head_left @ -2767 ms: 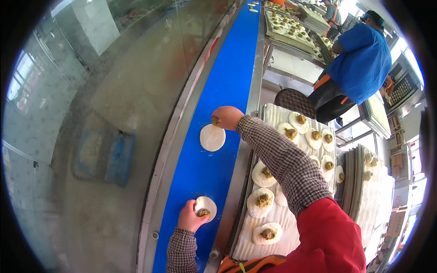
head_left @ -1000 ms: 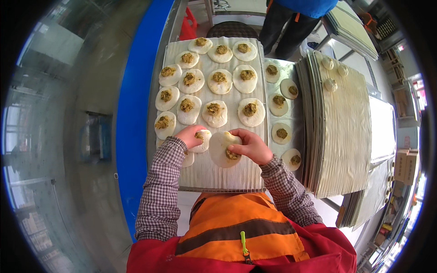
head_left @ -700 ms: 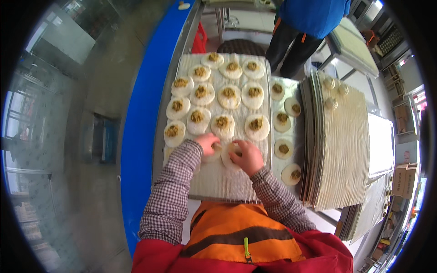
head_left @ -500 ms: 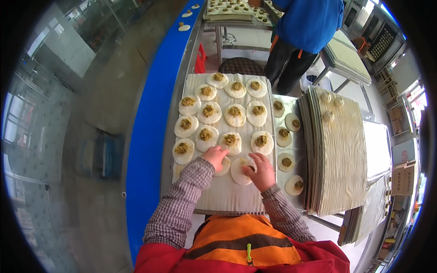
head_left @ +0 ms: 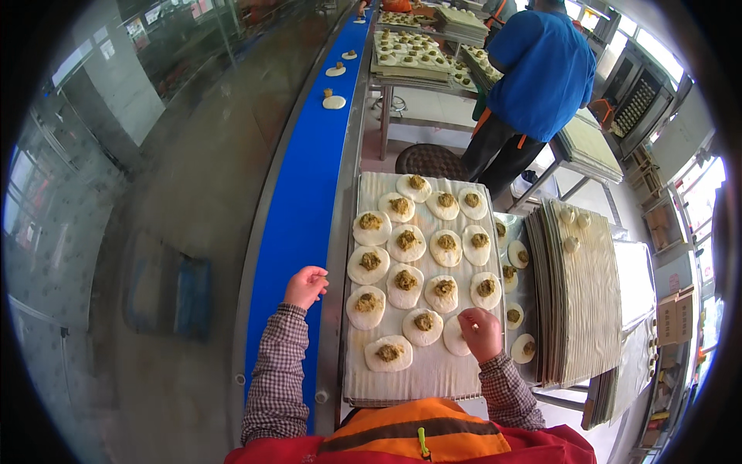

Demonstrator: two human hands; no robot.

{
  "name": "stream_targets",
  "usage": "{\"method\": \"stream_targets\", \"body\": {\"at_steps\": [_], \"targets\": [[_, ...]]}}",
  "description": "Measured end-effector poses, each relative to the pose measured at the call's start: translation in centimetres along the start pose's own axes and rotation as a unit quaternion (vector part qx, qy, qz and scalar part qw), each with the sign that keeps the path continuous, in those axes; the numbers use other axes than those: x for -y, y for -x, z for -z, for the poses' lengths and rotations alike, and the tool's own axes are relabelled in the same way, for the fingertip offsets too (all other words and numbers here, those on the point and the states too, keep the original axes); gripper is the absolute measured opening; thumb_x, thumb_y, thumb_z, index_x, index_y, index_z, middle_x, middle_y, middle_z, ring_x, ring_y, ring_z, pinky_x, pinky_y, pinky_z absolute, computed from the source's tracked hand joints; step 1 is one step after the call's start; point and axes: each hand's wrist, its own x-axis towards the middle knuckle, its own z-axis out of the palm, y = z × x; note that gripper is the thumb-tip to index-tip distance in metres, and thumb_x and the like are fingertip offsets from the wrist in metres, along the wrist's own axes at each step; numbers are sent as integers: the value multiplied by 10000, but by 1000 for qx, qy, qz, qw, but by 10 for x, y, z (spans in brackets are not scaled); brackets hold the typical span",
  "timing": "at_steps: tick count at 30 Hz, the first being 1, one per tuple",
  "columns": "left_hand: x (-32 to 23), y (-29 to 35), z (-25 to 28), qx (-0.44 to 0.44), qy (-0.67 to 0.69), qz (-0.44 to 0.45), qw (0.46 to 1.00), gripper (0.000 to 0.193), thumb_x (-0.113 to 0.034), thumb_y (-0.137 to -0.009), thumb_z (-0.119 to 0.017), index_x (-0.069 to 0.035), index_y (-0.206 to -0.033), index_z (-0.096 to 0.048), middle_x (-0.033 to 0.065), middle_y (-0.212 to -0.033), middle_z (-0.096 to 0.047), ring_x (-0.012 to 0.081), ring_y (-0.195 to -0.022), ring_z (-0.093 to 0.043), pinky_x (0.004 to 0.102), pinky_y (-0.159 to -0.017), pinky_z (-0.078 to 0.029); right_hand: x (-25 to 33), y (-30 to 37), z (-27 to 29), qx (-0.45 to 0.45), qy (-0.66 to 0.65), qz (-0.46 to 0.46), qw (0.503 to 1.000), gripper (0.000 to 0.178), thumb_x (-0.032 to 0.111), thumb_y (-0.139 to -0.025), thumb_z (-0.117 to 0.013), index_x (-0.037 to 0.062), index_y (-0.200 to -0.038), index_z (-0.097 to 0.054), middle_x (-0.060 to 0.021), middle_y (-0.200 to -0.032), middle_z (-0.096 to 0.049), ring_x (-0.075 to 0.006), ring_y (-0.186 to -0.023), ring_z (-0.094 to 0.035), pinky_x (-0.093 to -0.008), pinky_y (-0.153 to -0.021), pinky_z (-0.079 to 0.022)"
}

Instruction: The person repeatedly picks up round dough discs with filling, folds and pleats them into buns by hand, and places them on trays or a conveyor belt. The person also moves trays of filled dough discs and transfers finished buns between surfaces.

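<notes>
My left hand (head_left: 307, 287) is held over the blue conveyor belt (head_left: 301, 205), left of the tray, its fingers curled together with nothing visible in them. Low at the right side of the tray, my right hand (head_left: 481, 334) is closed over the edge of a flat dough round (head_left: 455, 338); whatever its fingers hold is hidden. Next to that round lies another dough round (head_left: 423, 338) topped with brown-green filling. A further filled dough round (head_left: 389, 353) sits at the tray's near left. Several more filled rounds cover the cloth-lined tray (head_left: 371, 387) in rows.
Farther up the belt lie several dough rounds, one (head_left: 334, 102) nearest. Stacked lined boards (head_left: 580, 294) stand to the right, beside a metal tray with filled rounds. A person in blue (head_left: 541, 66) works beyond, near a round stool (head_left: 429, 160) and laden tables.
My left hand has left the tray and gone left over the belt. My right hand stays by the same dough round, fingers more curled. The view has shifted; more belt and background show.
</notes>
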Motion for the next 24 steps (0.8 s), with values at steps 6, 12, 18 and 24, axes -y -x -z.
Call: {"method": "stream_targets", "body": {"at_steps": [6, 12, 18, 24], "targets": [[28, -56, 29, -40, -48, 95, 994, 197, -171, -901, -564, -53, -1055, -601, 63, -908, -670, 123, -694, -631, 261, -543, -516, 29, -15, -6, -24, 77, 147, 986, 71, 52, -773, -655, 14, -747, -601, -129, -685, -594, -312, -609, -569, -392, -544, -445], [39, -120, 45, -92, -6, 62, 994, 162, -157, -887, -577, -64, -1014, -612, 50, -851, -666, 110, -639, -616, 269, -503, -506, 26, -10, -5, -30, 37, 24, 999, 147, -20, -800, -605, 3, -944, -593, -139, -904, -616, -228, -710, -619, -299, -607, -506], [40, -206, 50, -170, -69, -25, 983, 225, -176, -855, -607, -54, -1044, -610, 91, -865, -671, 197, -694, -635, 333, -600, -520, 12, 2, -6, -54, 29, -75, 995, 327, -31, -732, -672, 5, -1048, -596, -110, -954, -623, -164, -698, -626, -268, -605, -508], [21, -284, 48, -225, -132, -57, 964, 347, -215, -822, -650, -47, -1115, -568, 106, -828, -647, 255, -779, -636, 389, -695, -521, 1, 27, -1, -79, 123, -106, 984, 142, -33, -772, -617, 3, -909, -638, -108, -793, -638, -173, -639, -637, -278, -594, -497]]}}
